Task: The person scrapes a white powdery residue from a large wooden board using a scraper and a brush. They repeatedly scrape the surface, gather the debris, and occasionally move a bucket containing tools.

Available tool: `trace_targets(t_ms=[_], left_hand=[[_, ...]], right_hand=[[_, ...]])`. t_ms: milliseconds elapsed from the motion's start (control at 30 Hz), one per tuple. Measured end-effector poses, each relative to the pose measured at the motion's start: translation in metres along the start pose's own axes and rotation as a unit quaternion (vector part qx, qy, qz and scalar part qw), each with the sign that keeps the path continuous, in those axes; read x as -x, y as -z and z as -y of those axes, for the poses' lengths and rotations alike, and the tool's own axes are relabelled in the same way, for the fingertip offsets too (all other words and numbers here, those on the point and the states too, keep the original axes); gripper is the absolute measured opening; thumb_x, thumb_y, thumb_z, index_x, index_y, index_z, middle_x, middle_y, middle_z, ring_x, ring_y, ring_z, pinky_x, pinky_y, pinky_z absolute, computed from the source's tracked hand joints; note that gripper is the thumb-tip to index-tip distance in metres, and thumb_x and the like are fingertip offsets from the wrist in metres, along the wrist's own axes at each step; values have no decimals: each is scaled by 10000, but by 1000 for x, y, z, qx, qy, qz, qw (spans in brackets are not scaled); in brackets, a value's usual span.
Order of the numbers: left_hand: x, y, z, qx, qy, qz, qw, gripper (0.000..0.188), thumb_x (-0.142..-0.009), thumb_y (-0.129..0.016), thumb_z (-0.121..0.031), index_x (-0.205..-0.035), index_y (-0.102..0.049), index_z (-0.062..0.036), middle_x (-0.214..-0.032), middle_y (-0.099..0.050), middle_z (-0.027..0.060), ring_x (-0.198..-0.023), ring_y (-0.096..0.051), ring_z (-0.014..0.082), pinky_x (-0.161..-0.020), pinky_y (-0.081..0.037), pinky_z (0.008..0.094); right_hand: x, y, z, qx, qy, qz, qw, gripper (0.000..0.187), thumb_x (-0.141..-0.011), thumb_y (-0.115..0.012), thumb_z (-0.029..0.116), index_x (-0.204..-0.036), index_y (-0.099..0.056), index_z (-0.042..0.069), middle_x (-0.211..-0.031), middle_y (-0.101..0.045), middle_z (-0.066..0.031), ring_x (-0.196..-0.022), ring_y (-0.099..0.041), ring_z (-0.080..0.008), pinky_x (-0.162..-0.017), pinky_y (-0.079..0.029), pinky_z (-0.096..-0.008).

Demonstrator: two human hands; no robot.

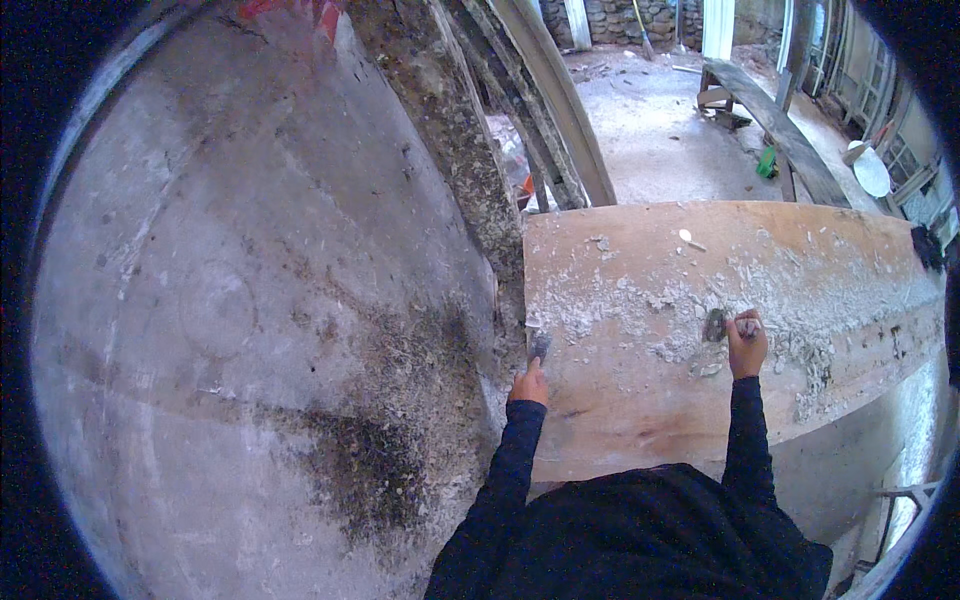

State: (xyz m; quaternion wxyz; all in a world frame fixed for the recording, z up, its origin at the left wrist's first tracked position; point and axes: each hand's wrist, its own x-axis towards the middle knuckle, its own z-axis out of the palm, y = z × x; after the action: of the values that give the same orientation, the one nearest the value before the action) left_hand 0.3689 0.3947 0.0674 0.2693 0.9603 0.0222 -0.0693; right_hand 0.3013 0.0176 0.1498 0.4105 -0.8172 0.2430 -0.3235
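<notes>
My left hand (529,385) is closed round the lower end of a small scraper (541,346), whose flat grey blade points away from me. It is at the left edge of a wooden board (620,440). Farther right, my right hand (747,348) is closed, thumb and fingers together, over the board. Against its left side is a dark grey-green flat piece (715,325), which the fingers seem to grip; its kind is not clear. White crumbs and flakes of plaster (650,305) lie across the board around the right hand.
A white spoon-like piece (690,239) lies at the board's far side. A stained grey wall (200,300) stands left, beside worn timber frames (570,150). Beyond are a plank bench (775,120), a green object (767,162) and a broom (645,45).
</notes>
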Motion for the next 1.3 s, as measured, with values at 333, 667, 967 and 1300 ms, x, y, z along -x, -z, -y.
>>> trace_targets(t_ms=[333, 667, 967, 1300], left_hand=[[-6, -14, -3, -6, 33, 5, 999, 390, -857, -445, -256, -1240, -459, -183, -885, -568, 247, -818, -563, 416, -705, -465, 472], [-9, -21, 20, 6, -15, 22, 1000, 380, -858, -416, -275, -1226, -486, -212, -851, -575, 249, -802, -564, 413, -712, -457, 487], [-9, 11, -9, 3, -5, 81, 997, 342, -848, -442, -265, -1169, -542, -197, -855, -595, 229, -758, -578, 397, -670, -468, 474], [-42, -11, 6, -42, -10, 37, 998, 379, -862, -414, -261, -1235, -478, -235, -826, -580, 246, -765, -576, 394, -690, -463, 485]], right_hand=[[54, -15, 57, -61, 74, 72, 993, 115, -735, -654, 31, -751, -540, 32, -737, -550, -49, -689, -522, -125, -626, -417, -251], [61, -33, 75, -64, 131, 140, 979, 125, -709, -657, 75, -738, -540, 46, -724, -554, -105, -667, -554, -273, -587, -434, -338], [64, -28, 79, -54, 118, 163, 978, 132, -713, -660, 91, -754, -537, 62, -715, -540, -110, -659, -549, -286, -570, -433, -349], [74, -41, 85, -81, 134, 170, 973, 134, -718, -664, 96, -760, -541, 63, -710, -543, -113, -644, -547, -279, -550, -428, -345]])
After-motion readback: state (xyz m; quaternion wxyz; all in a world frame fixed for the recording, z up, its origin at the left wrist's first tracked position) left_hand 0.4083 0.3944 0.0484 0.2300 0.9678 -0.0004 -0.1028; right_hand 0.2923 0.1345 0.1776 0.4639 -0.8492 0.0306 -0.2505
